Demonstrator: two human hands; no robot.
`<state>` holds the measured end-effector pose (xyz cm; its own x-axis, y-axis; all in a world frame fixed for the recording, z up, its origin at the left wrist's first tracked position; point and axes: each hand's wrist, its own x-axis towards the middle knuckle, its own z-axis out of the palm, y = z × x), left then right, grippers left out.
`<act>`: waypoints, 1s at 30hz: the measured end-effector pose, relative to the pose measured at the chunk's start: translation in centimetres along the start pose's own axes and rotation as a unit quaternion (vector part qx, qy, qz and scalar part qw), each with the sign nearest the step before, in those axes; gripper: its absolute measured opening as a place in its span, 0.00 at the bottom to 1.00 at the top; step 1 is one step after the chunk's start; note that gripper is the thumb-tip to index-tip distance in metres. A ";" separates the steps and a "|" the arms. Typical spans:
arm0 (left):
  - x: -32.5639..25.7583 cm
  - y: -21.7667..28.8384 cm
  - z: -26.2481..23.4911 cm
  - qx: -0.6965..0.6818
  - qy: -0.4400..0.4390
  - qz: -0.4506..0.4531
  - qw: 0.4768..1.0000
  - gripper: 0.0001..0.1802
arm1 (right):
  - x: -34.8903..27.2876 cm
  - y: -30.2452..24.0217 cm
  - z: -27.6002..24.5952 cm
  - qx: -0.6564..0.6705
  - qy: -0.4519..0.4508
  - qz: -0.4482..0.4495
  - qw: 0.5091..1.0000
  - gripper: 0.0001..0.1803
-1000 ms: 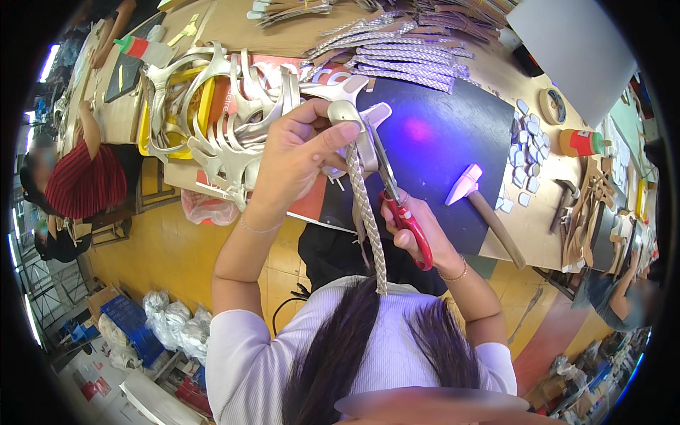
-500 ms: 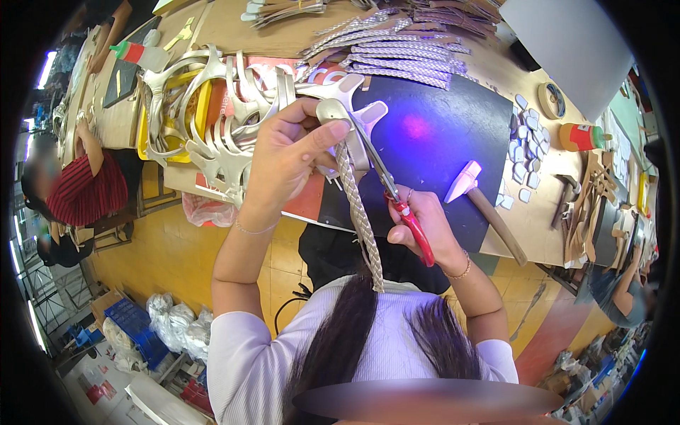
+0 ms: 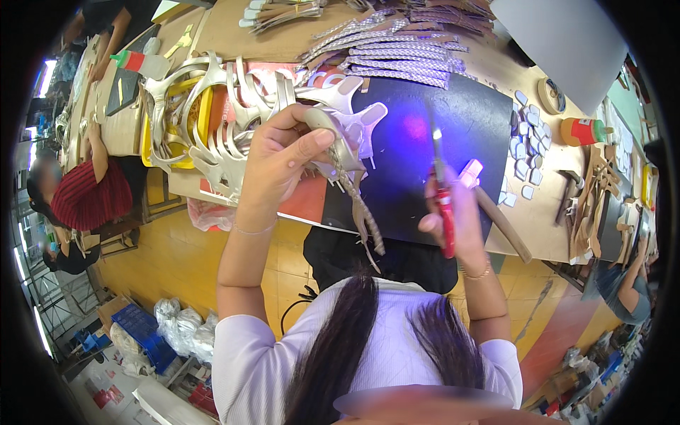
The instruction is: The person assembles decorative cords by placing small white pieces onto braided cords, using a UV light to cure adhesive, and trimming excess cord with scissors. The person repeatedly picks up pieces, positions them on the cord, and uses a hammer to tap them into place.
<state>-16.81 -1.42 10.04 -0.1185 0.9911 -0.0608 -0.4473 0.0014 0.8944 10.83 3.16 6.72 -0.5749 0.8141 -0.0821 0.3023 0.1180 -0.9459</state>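
Note:
My left hand [image 3: 280,156] pinches a metallic beige sandal upper [image 3: 324,120] between thumb and fingers above the table's front edge. A braided strap [image 3: 365,212] hangs down from it toward my lap, beside a thinner loose strip. Off to the right, my right hand [image 3: 464,219], smeared by motion, is wrapped round red-handled scissors [image 3: 444,212]. Their blades point up and away, apart from the sandal upper. Next to that hand lies a hammer [image 3: 501,225] with a wooden handle.
Many sandal uppers [image 3: 244,106] crowd a yellow crate [image 3: 147,134] on the left. Braided straps [image 3: 404,60] are piled at the back. A black mat [image 3: 397,184] covers the middle. Right of it are small pale pads [image 3: 528,134], a tape roll [image 3: 551,95] and a bottle [image 3: 582,132].
My right hand has drawn the scissors away from the sandal upper, to the right, and turned the blades upright. The upper has tilted in my left hand, and its strap hangs differently.

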 end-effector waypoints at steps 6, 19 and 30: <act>-0.1 0.4 0.0 0.023 -0.001 0.001 1.000 0.08 | 0.8 1.4 -5.7 -0.377 0.207 0.121 0.895 0.30; 2.2 1.7 4.2 0.184 -0.124 -0.051 0.974 0.09 | -0.9 7.4 -11.7 -0.324 0.296 0.087 0.894 0.25; 6.0 -2.2 10.0 0.336 -0.186 -0.096 0.919 0.13 | -11.7 12.3 -15.7 -0.413 0.458 0.237 0.751 0.23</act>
<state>-7.70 5.90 12.18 0.2719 0.9411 -0.2013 0.2337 0.1383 0.9624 33.23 4.04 0.97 0.3961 0.8804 0.2606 0.8933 -0.3038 -0.3313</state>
